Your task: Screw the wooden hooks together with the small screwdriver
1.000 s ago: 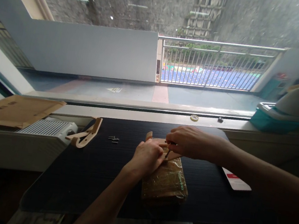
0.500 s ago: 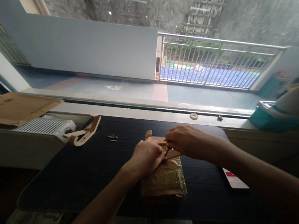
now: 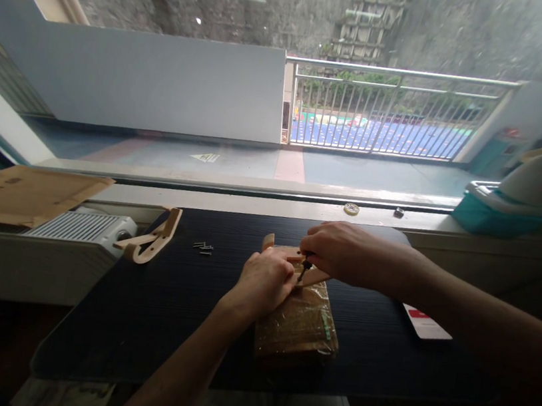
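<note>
The left hand [image 3: 264, 283] presses the flat light-brown wooden piece [image 3: 293, 258] down so it stays put, while the right hand [image 3: 339, 253] fingers pinch a small dark screw [image 3: 302, 271] over it.

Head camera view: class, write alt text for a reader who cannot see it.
Left hand steadies a wooden piece on a plastic-wrapped packet while the right hand works a small dark tool into it. Loose screws lie nearby.

Dark table [image 3: 175, 310]: small screws [image 3: 204, 247] near far edge; curved wooden piece [image 3: 149, 243] overhanging far left corner; plastic-wrapped packet [image 3: 298, 328] at middle; white card [image 3: 425, 324] toward right edge.
</note>
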Demonstrator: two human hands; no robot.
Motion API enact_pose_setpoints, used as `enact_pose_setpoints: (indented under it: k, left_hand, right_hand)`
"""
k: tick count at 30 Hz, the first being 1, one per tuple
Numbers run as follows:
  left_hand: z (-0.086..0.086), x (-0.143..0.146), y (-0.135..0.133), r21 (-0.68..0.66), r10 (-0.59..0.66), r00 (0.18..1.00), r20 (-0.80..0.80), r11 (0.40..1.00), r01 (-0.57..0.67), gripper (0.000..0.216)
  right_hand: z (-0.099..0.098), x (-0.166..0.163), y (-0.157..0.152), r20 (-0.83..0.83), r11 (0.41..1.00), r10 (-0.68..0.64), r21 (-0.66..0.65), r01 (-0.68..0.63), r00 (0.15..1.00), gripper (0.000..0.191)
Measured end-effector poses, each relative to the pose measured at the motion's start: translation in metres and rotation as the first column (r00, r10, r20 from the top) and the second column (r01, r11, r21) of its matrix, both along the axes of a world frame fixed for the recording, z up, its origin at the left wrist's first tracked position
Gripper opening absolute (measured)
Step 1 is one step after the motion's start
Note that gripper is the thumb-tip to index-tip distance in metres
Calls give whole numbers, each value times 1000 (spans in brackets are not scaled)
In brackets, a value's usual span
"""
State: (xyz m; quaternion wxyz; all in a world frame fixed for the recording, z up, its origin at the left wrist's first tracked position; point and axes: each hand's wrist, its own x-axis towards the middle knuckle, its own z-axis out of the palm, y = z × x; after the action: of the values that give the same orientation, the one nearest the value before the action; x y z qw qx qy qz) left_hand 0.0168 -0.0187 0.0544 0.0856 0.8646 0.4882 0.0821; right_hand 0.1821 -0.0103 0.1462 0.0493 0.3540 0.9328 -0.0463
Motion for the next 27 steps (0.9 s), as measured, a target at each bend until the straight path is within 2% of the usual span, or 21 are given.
enact_pose_setpoints:
  k: [4, 8, 14, 17, 27]
  left_hand:
    - [3, 1, 0, 0, -1, 1000, 5, 1000, 1, 29]
    - [4, 1, 0, -23, 6, 1000, -12, 1000, -7, 27]
    - [0, 0, 1, 1, 0, 1000, -19, 1000, 0, 26]
    - [0, 0, 1, 6, -1, 1000, -15, 1000, 1, 26]
    - [4, 1, 2, -32, -8, 1000, -26, 999, 7, 24]
  right_hand:
    - [-6, -3, 1, -9, 999, -51, -2, 51, 999, 24]
    - [-2, -6, -1, 38, 992, -128, 16, 128, 991, 27]
    - [11, -6, -1, 40, 996, -85, 10, 84, 996, 19]
    - [13, -6, -3, 54, 997, -79, 3, 79, 995, 21]
    - [-8, -1, -4, 27, 988, -134, 84, 131, 991, 22]
